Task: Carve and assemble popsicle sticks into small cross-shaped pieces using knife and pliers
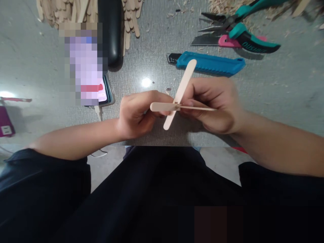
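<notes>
Two wooden craft sticks cross each other between my hands, above the front part of the table. One craft stick (186,80) slants from upper right to lower left. The other, a twisted craft stick (162,107), lies crosswise, flat face showing at its left end and thin edge at its right. Small splinters show where they meet. My left hand (141,113) is closed, its fingertips pinching the crosswise stick near the crossing. My right hand (215,104) is closed too, with thumb and fingers on the right half of that same stick. Some fingertips are hidden behind the wood.
Behind my right hand lie a blue utility knife (210,63), a pink-handled knife (227,41) and green-black pliers (248,33). A phone (107,91) with a cable and a black case (110,33) are at left. Several loose craft sticks (131,17) and wood shavings (227,6) lie at the back.
</notes>
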Tool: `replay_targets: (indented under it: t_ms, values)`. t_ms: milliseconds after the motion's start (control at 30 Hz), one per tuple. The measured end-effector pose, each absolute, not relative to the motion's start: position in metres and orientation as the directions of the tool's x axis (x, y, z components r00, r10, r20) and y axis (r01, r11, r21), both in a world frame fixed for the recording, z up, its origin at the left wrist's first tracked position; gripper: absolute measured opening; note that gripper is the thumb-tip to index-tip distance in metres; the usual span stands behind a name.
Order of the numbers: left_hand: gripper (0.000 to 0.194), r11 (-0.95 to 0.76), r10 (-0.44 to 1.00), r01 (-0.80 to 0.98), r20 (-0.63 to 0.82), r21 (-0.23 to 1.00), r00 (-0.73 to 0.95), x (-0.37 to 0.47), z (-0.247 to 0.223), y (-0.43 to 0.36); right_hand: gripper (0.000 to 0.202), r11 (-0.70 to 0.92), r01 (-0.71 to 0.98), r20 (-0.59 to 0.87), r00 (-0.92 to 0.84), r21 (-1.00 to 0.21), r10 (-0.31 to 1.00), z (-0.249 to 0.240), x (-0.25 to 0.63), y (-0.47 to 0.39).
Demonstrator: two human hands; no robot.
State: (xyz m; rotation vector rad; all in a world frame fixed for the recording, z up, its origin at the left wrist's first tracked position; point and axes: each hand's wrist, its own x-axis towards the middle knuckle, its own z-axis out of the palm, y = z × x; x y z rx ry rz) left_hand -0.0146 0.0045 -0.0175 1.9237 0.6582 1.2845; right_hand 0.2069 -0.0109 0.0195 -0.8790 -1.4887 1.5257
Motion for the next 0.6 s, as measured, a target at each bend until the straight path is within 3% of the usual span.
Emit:
replay_targets:
  t_ms: [200, 367, 467, 600]
  values:
    - [0.011, -0.649, 0.714, -0.050, 0.631, 0.759, 0.302, -0.010, -0.013, 0.002, 0.045, -0.068, -0.291, 0.063, -0.419, -0.954, 0.906, 0.006, 0.198, -0.018]
    - [0.026, -0.612, 0.731, -0.042, 0.586, 0.789, 0.350, -0.010, -0.011, 0.003, 0.046, -0.132, -0.256, 0.022, -0.523, -0.958, 0.852, 0.013, 0.203, -0.011]
    - [0.020, -0.587, 0.733, -0.017, 0.540, 0.810, 0.413, -0.013, -0.005, 0.002, 0.044, -0.188, -0.242, -0.021, -0.561, -0.952, 0.828, 0.018, 0.206, -0.008]
    - [0.020, -0.636, 0.707, -0.009, 0.587, 0.772, 0.395, -0.015, -0.001, 0.001, 0.042, -0.213, -0.251, -0.051, -0.528, -0.944, 0.848, 0.018, 0.208, -0.008]
